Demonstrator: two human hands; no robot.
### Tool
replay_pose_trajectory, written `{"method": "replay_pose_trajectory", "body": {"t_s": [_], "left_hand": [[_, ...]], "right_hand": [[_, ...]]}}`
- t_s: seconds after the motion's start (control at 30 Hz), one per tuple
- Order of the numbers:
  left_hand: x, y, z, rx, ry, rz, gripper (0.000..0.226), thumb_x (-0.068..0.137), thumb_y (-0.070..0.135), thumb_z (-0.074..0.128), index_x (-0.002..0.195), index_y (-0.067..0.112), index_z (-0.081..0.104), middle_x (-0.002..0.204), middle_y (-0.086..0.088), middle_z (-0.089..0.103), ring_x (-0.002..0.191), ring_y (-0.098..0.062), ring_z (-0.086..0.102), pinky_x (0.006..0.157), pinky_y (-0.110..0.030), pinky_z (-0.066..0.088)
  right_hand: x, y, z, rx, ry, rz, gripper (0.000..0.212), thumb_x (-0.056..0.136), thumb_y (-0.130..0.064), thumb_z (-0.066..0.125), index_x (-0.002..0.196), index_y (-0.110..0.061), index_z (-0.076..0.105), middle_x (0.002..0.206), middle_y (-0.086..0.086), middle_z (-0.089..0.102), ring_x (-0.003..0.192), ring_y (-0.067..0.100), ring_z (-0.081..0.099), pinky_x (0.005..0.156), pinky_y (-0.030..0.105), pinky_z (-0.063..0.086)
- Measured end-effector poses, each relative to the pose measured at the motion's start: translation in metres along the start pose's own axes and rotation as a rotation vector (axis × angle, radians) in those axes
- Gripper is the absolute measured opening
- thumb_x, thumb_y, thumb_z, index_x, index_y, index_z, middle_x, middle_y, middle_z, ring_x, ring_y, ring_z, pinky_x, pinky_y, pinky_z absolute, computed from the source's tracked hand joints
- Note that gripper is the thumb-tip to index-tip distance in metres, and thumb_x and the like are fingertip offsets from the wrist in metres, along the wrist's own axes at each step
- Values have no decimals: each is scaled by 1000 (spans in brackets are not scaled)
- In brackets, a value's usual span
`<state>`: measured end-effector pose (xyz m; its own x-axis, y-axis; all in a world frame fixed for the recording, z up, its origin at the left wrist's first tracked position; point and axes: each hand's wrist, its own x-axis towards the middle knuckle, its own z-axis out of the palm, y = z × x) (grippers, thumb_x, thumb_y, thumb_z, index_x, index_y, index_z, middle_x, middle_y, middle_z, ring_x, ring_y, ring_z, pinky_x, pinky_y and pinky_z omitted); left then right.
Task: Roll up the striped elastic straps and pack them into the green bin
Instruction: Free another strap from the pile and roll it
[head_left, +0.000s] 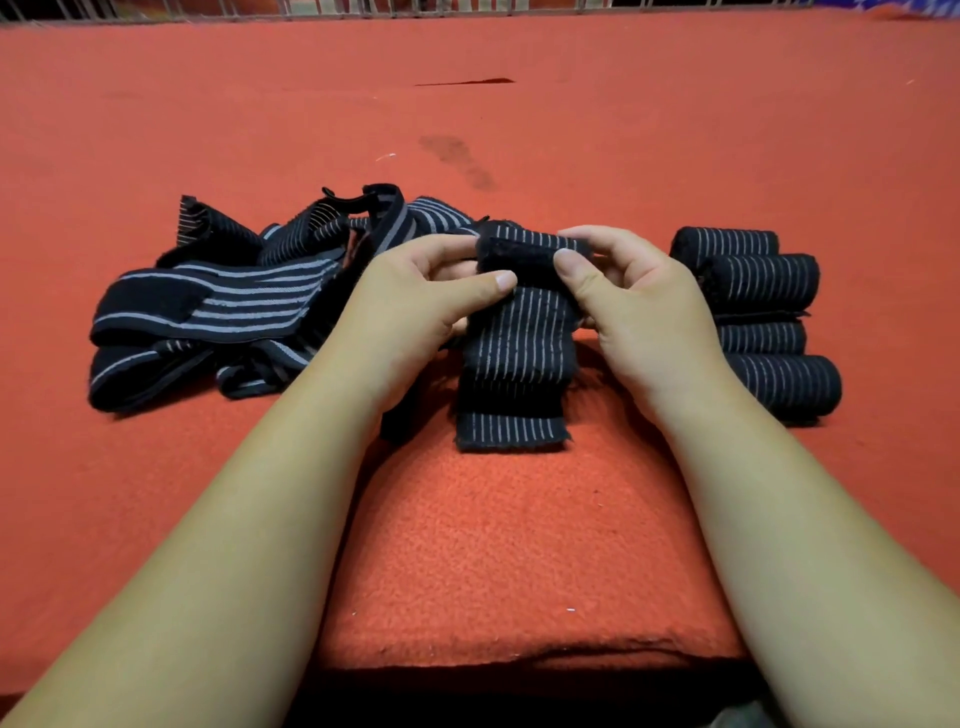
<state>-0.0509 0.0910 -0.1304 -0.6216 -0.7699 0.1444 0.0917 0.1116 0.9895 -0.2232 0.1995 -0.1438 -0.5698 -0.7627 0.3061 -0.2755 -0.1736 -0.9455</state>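
Note:
A black elastic strap with thin white stripes (517, 353) lies across the middle of the red cloth, its far end curled into a small roll. My left hand (415, 301) pinches the left side of that roll between thumb and fingers. My right hand (623, 296) pinches the right side. The strap's loose tail runs toward me and ends flat on the cloth. A tangled heap of unrolled striped straps (234, 301) lies to the left. Several finished rolls (763, 317) are stacked to the right. No green bin is in view.
The red cloth surface (493, 545) covers the whole work area and drops off at a front edge near me. A dark stain (457, 156) marks it further back. A wire fence (415, 8) runs along the far edge.

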Motion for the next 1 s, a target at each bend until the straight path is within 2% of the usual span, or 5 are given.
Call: {"method": "replay_pose_trajectory", "body": {"t_s": [0.1,0.27,0.63,0.83,1.0], "left_hand": [[-1,1,1,84,21,-19,32,94,12,81,125,20,78,100,5,81,80,-5,75,62,-18,54],[-2,-2,2,139,-18,12,26,97,14,79,121,24,81,109,-15,78,80,-11,71,68,-26,54],[-6,1,8,48,-89,-15,25,106,4,61,125,8,78,106,-9,82,81,-9,76,60,-16,54],[0,-2,-1,75,-53,-15,24,105,7,64,116,17,82,111,-9,83,109,-30,78,100,-54,56],[5,-5,-8,6,-37,-50,29,104,10,65,129,14,78,118,-13,81,116,-33,75,99,-44,56]], "right_hand": [[2,1,-1,7,50,-33,18,101,-24,74,119,-25,76,91,-13,76,85,5,73,77,29,60],[3,2,-3,17,58,-89,20,99,-19,77,118,-24,75,103,-4,77,90,3,70,81,21,56],[3,4,-4,12,64,-85,18,95,-28,80,113,-31,77,94,-7,67,88,9,64,79,29,56],[0,-3,-2,95,103,-31,21,101,-23,75,118,-12,75,92,1,75,79,12,71,72,33,64],[-1,-2,-2,121,62,-40,18,98,-19,78,115,-17,75,112,23,74,91,25,75,83,52,67]]}}
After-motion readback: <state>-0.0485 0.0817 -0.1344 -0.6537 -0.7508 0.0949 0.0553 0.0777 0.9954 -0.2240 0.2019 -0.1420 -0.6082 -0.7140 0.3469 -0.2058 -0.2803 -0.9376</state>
